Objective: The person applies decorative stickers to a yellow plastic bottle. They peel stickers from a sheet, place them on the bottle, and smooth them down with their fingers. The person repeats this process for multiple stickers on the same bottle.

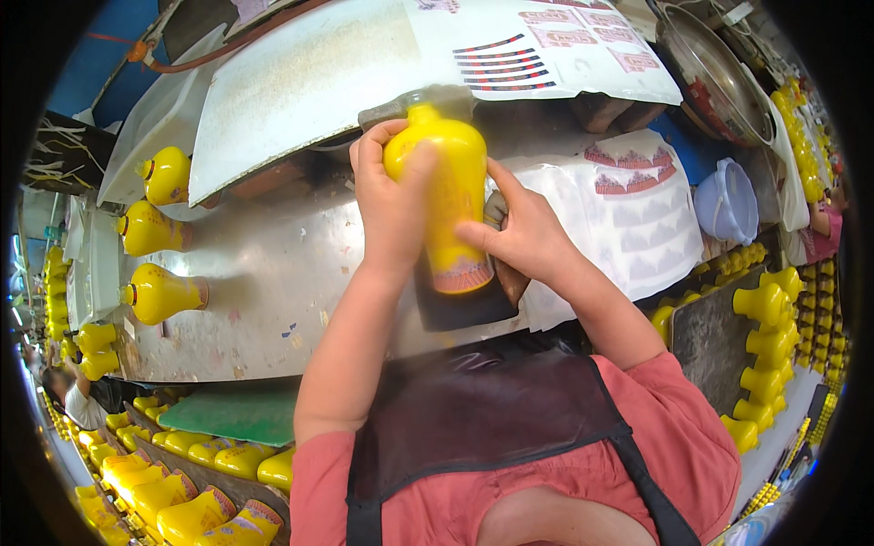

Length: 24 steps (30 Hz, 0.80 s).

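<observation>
A glossy yellow vase [451,196] lies between my hands, its narrow neck pointing away from me. Around its base runs a reddish patterned band [462,275]. My left hand [393,196] is wrapped over the vase's left side near the shoulder, thumb on top. Against its lower right side my right hand [533,232] presses, with the thumb on the front of the body. A dark pad or cloth [462,311] shows beneath the vase's base. Some fingers of both hands are hidden behind the vase.
Several yellow vases [162,293] stand at the table's left edge. Printed decal sheets [642,214] lie at the right, beside a pale blue bucket [726,202]. A white board [300,86] with dark strips [505,68] spans the back. More vases [196,514] fill racks at lower left.
</observation>
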Available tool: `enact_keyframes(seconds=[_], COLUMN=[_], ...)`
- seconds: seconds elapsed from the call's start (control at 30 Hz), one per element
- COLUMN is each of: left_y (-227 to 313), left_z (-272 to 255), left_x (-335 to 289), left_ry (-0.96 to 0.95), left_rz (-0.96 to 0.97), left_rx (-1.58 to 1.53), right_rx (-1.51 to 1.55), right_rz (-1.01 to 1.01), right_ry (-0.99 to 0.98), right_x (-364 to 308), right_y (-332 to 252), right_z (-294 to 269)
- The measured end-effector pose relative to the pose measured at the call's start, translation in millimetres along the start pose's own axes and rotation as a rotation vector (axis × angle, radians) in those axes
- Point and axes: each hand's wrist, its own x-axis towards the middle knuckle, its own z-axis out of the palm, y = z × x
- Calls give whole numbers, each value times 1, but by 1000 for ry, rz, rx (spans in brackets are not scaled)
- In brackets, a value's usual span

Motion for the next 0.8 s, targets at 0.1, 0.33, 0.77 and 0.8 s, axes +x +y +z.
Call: enact_keyframes(seconds=[0.1,0.33,0.77,0.8], left_y=[-3,-6,-4,-5], left_z=[-1,-2,-3,-3], left_x=[7,12,8,8], left_ry=[-2,-21,-7,-3], left_rz=[-120,-156,117,72], left_rx=[-204,-288,129,54], right_rx=[26,-99,-73,112], right_rz=[1,-626,-315,-279], right_ry=[-12,253,-22,-5], right_x=[-3,10,37,39], right_y=[-3,-25,-49,-52], right_z=[-2,-17,-45,-50])
